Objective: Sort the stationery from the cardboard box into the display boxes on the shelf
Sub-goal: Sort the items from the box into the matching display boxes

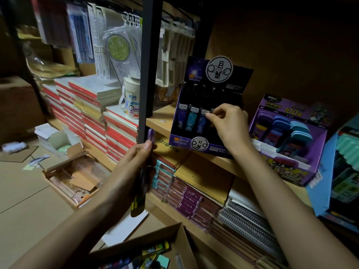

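Lighting: dim, warm; brightest on stacked notebooks [116, 129], left. Upper right: deep shadow. Edges: wide-angle bending, soft blur. Cardboard box [155, 236]: unsharp.

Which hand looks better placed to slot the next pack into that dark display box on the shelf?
Probably the right hand: it is at the dark display box, pinching a pack in its front row. The left hand is lower, beside the shelf post, gripping a bundle of packs.
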Demonstrator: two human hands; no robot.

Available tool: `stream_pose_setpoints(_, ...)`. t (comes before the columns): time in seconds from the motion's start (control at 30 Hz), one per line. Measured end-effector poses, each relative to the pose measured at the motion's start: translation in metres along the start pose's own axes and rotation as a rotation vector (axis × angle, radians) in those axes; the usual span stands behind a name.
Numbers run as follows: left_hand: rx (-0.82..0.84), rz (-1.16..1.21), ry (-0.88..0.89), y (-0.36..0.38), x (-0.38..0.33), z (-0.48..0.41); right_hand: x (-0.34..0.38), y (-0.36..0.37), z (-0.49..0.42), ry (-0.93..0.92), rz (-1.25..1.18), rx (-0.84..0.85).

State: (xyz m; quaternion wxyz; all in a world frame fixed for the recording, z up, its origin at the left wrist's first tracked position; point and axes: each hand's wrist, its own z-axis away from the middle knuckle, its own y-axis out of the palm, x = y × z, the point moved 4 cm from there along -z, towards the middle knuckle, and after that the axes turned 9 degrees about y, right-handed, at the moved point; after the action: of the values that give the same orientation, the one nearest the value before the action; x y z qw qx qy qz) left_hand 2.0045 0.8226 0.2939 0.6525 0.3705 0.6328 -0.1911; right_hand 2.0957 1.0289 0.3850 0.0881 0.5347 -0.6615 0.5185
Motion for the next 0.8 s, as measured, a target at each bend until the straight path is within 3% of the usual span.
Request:
stream_pose_setpoints(0.17, 0.026, -0.021, 0.153, 0.001, -0.01, 0.017, 0.014, -0.021, 0.017, -0.046, -0.029, 0.029)
stream_pose_setpoints(0.33, 0.008, -0.133, 0.295, 0.015, -0.017, 0.025, 0.038, 0.001, 0.07, 0.195, -0.395, 0.716)
stream_pose_setpoints(0.4, 0.028, -0.192, 0.336, 0.02, -0.018, 0.028, 0.041, 0.007, 0.088, 0.234, -0.429, 0.846)
stream_pose_setpoints(0.53, 0.105, -0.187, 0.359, 0.028, -0.016, 0.03, 0.037, 0.004, 0.102, 0.251, -0.467, 0.833)
stream_pose_setpoints(0.63, 0.139, -0.125, 0.275, 0.036, -0.009, 0.028, 0.031, -0.008, 0.097, 0.25, -0.479, 0.755)
stream_pose_setpoints(0.8, -0.017, -0.031, 0.181, 0.045, 0.0, 0.013, 0.015, -0.046, 0.087, 0.206, -0.477, 0.668)
